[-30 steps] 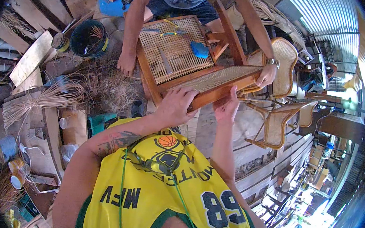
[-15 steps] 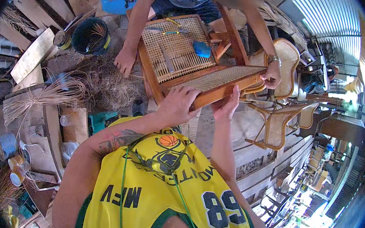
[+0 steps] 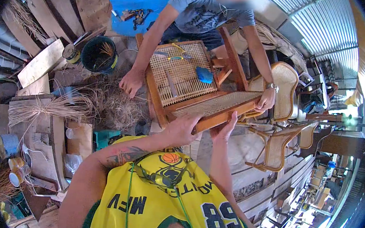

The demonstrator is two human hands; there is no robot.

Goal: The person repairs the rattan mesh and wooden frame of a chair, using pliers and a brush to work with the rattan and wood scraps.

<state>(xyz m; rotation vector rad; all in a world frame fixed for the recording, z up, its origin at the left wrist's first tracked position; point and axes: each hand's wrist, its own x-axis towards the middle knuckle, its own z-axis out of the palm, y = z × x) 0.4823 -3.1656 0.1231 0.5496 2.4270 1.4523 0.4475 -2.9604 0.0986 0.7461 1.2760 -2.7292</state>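
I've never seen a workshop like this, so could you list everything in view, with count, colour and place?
wooden chair frame: one, brown, centre
cane panels: two, tan, in the frame
pliers: one, yellow and blue, far panel
bundle: one, blue, far panel
flat tool: one, grey, far panel
bucket: one, dark, upper left
can: one, brownish, beside bucket
loose fibres: one heap, tan, left of frame
rattan chairs: at least two, tan, right
co-worker: one, grey-blue shirt, top
wristwatch: one, silvery, co-worker's wrist
Distant clutter: uncountable, mixed, lower right
jersey: one, yellow, bottom
left hand, right hand: two, bare, at frame's near edge
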